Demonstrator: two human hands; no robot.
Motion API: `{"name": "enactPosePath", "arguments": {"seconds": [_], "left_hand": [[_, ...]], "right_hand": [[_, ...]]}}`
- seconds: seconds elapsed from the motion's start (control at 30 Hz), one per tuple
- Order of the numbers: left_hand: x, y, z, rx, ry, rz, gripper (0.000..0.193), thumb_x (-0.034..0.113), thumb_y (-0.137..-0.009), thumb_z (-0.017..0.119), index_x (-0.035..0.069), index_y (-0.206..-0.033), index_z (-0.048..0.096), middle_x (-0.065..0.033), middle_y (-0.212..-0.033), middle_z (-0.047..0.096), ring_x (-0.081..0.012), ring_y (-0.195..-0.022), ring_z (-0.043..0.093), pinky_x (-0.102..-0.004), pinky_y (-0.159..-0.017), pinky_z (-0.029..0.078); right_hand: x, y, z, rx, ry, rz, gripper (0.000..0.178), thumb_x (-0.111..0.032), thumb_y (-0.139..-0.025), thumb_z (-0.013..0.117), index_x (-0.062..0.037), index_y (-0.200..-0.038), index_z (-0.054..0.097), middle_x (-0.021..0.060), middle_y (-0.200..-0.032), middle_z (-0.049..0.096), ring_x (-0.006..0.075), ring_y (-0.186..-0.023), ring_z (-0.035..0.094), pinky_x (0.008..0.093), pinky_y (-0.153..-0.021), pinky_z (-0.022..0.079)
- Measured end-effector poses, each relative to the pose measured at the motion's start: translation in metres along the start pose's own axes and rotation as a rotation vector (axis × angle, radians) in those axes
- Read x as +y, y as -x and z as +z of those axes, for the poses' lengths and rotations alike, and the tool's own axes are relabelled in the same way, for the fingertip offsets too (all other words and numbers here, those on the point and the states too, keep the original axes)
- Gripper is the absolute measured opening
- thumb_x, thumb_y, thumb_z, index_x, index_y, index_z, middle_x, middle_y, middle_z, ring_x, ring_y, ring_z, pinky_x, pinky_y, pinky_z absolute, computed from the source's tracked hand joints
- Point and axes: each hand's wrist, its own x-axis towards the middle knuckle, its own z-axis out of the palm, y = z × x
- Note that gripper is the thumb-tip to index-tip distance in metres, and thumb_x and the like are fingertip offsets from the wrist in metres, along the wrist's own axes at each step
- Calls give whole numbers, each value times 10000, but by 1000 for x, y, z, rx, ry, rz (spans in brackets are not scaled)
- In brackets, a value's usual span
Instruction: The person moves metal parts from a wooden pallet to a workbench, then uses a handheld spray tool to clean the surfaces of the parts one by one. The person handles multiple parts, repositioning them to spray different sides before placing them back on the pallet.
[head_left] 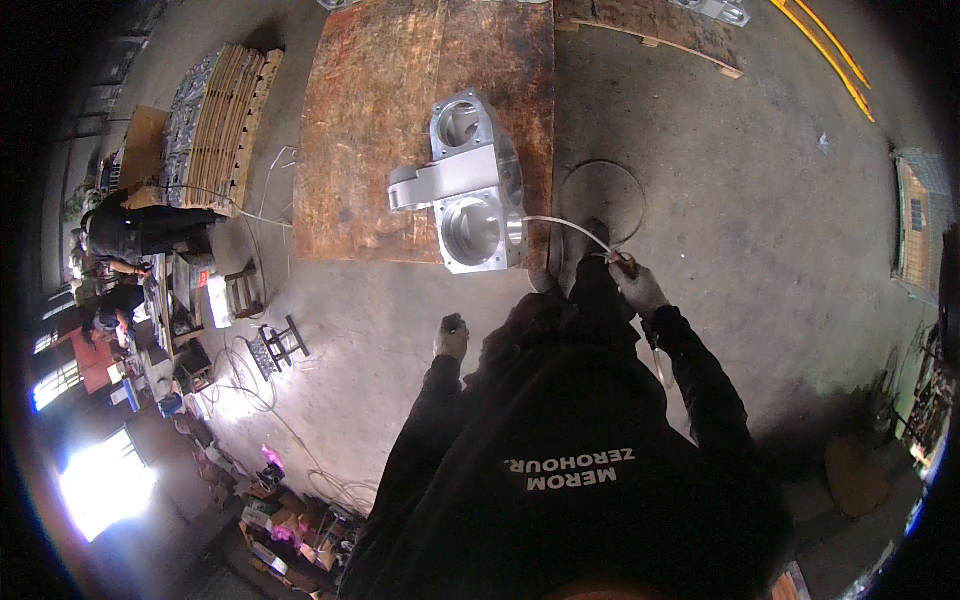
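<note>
My right hand (640, 286), in a pale glove, is closed around the handle end of what looks like an air blow gun, mostly hidden by the fingers. Its long thin bent tube (570, 224) runs left and its tip meets the side of a silver machined metal casting (465, 178). The casting has two large round bores and a side lug, and lies near the front edge of a worn brown board (350, 130). Gloved too, my left hand (452, 338) hangs short of the board with curled fingers and nothing visible in it.
A thin hose loop (642, 190) lies on the concrete floor right of the board. Stacked boards (225, 125) stand at the left, with a small metal stand (282, 345) nearer. Another person (150, 228) is at the far left. Yellow bars (830, 50) lie far right.
</note>
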Motion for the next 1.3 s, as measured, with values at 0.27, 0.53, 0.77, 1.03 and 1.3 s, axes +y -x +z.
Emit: {"name": "enactPosePath", "arguments": {"seconds": [0.27,0.53,0.77,1.03,1.3], "left_hand": [[-31,-4,0,-22,18,-84,274,72,-915,611,60,-1181,551,-60,-912,616,-173,-717,600,-326,-636,520],[-25,23,33,75,-38,-103,356,116,-886,617,-8,-1209,535,-101,-932,636,-185,-704,606,-331,-620,519],[-63,69,68,230,-160,-167,318,218,-856,580,43,-1117,622,-125,-886,699,-229,-842,668,-358,-755,526],[118,125,200,132,118,-233,332,94,-897,601,52,-1221,546,-91,-1041,631,-180,-834,619,-323,-722,536],[174,154,244,173,155,-200,344,31,-907,576,19,-1248,532,-99,-1095,632,-184,-895,636,-314,-801,541]], "right_hand": [[-13,-33,12,-76,198,-16,269,-257,-970,574,-15,-1076,625,64,-950,661,151,-943,603,314,-853,470],[-67,-32,-61,-116,55,267,368,-420,-945,605,-56,-888,616,-27,-612,497,87,-513,483,291,-467,380],[-53,-79,-90,-178,-70,268,370,-448,-952,577,-84,-895,607,17,-576,503,115,-473,498,307,-452,397],[33,-193,-94,-115,204,-151,283,-301,-946,606,-19,-968,608,184,-755,626,315,-796,668,355,-647,475],[8,-227,-81,-227,287,-320,201,-255,-955,589,-71,-1025,632,170,-809,678,327,-797,696,374,-624,495]]}}
